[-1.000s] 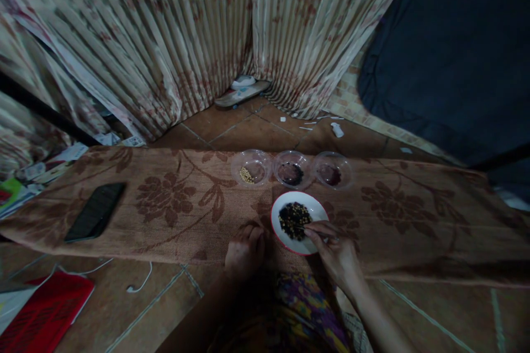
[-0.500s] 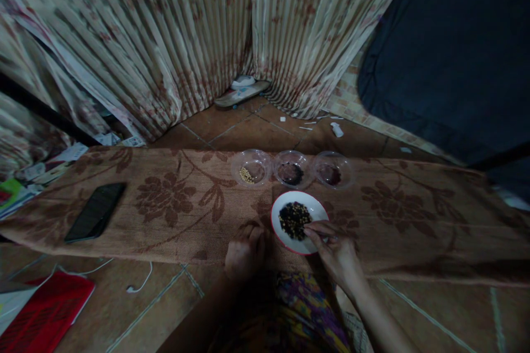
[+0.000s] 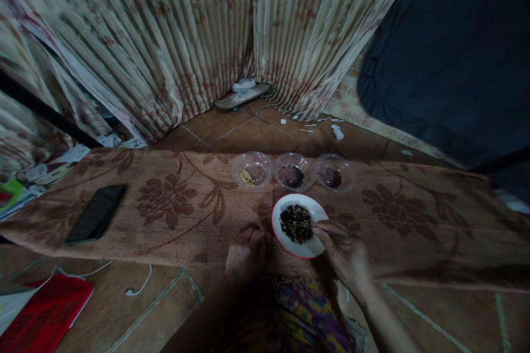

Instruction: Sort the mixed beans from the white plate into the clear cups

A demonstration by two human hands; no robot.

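My right hand pinches a pair of thin metal tweezers, their tips over the beans in a white plate with a red rim. Mixed dark and pale beans lie heaped in the plate. My left hand rests curled on the cloth to the left of the plate, with nothing visible in it. Behind the plate stand three clear plastic bowls in a row: the left bowl holds pale beans, the middle bowl black ones, the right bowl dark red ones.
A brown flowered cloth covers the long low table. At its left lies a black phone. Papers are piled beyond the left end. On the floor are a red bag, an earphone and a skateboard by the curtains.
My right hand has shifted slightly to the right, and more of the tweezers shows over the beans. My left hand stays in place.
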